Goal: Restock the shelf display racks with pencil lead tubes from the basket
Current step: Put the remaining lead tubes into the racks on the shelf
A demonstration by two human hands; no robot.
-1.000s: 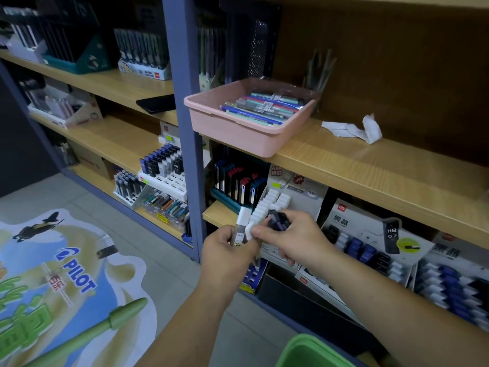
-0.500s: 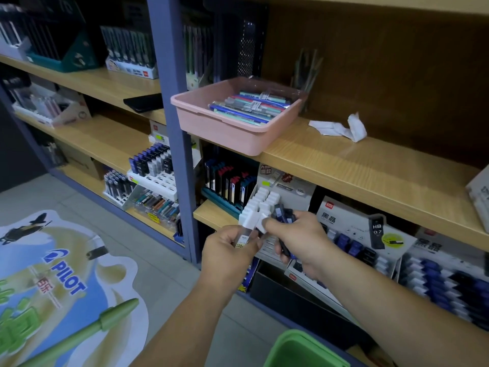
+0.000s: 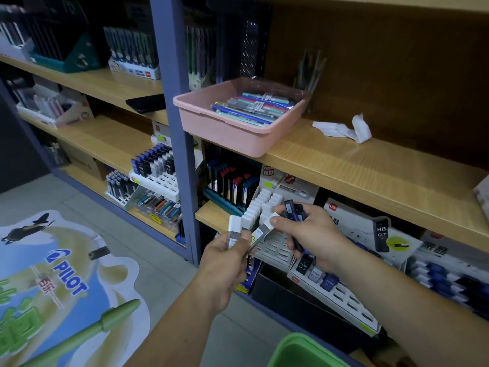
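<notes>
The left hand [image 3: 225,260] gripped a white-capped lead tube [image 3: 235,227], while the right hand [image 3: 312,234] pinched a second tube [image 3: 267,225] and curled round dark blue tubes [image 3: 293,210]. The white rack [image 3: 291,186] stood at twelve o'clock of the hands, the green basket [image 3: 299,350] at six

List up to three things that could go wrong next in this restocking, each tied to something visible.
1. The right hand grips several dark blue tubes while pinching a tilted white-capped tube; the left hand grips another. One might slip to the floor.
2. The dark blue tubes could land in the white-capped rack instead of the HB 0.7 rack.
3. The pink tray overhangs the shelf edge above; a raised arm might knock it.
</notes>
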